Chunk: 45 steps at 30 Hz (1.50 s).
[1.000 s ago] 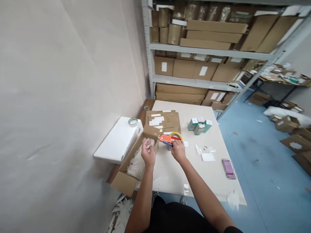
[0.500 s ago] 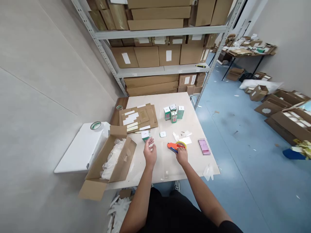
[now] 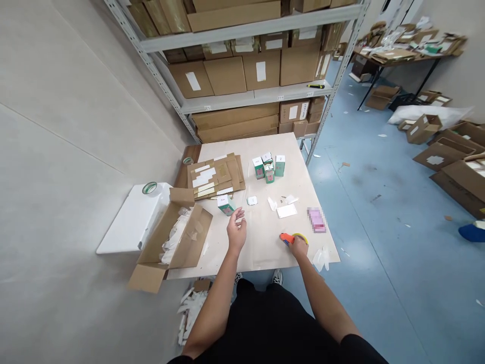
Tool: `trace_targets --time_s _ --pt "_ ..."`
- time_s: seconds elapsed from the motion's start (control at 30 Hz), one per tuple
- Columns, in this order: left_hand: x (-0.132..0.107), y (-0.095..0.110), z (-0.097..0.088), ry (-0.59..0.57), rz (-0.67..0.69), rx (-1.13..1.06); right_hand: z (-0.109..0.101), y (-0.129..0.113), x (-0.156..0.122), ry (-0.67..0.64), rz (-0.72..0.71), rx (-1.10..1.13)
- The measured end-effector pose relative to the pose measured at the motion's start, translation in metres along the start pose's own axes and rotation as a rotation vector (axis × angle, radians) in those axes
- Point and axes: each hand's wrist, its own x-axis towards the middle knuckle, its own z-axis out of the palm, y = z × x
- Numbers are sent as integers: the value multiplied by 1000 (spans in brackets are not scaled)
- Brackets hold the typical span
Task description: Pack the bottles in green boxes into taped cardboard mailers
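Observation:
My right hand (image 3: 299, 247) is wrapped round an orange and blue tape dispenser (image 3: 287, 238) with a yellow ring-shaped roll, low over the table's right half. My left hand (image 3: 237, 230) is raised with fingers apart and slightly curled, holding nothing. Just beyond its fingertips a small green and white box (image 3: 226, 205) stands tilted; whether the fingers touch it I cannot tell. A small white flap or card (image 3: 252, 200) lies right of that box. Farther back, several similar green and white boxes (image 3: 269, 171) stand in a group.
An open carton (image 3: 195, 242) with white wrapping stands at the table's left edge. Flattened cardboard (image 3: 223, 177) lies behind it. White paper (image 3: 287, 211), a blurred pink item (image 3: 317, 220) and clear plastic (image 3: 321, 259) lie to the right. A metal shelf (image 3: 227, 103) with cartons rises behind the table.
My right hand has moved right and nearer to me with the tape dispenser. My left hand stays open near the green and white box, which now leans more. The view has shifted slightly.

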Motion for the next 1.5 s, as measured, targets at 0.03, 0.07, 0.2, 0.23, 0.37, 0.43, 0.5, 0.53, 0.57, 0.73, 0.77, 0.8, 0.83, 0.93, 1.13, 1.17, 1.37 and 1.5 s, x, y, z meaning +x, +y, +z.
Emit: trace_targets --time_s 0.03,0.07,0.2,0.23,0.37,0.43,0.5,0.53,0.57,0.73,0.77,0.8,0.83,0.93,1.13,1.17,1.37,1.5 --pt "0 3 2 -16 13 -1 -8 -8 3 -28 30 -9" --pt "1 6 3 -27 25 -1 -16 -17 6 -33 30 13" --pt "2 13 -2 -21 41 7 -54 -60 21 122 -185 218" --pt "2 14 -5 -13 43 6 -62 -73 25 156 -243 260" --pt "4 11 -27 33 69 16 -81 -134 34 162 -419 365" --pt "6 8 -44 60 91 46 -82 -168 33 142 -511 398" --pt "10 3 -64 66 117 97 -78 -201 30 129 -611 422" --pt "13 0 -75 61 128 125 -75 -218 28 123 -657 431" --pt "16 -3 -87 54 138 148 -71 -234 26 114 -698 436" --pt "46 -21 -144 58 126 153 -48 -304 22 67 -806 420" --pt "55 -25 -154 65 115 146 -44 -317 24 63 -819 410" --pt "66 -29 -163 65 109 145 -40 -329 26 61 -833 398" --pt "77 -34 -171 52 111 153 -36 -342 29 59 -846 386" --pt "119 -50 -185 -64 144 200 -25 -378 38 52 -881 357" --pt "222 -90 -188 -198 141 152 0 -446 60 51 -898 323" --pt "240 -99 -187 -206 118 121 5 -455 65 49 -901 310" --pt "320 -174 -183 -293 -164 -38 37 -493 100 26 -855 189" --pt "355 -216 -181 -218 -295 -24 63 -514 133 17 -799 80"
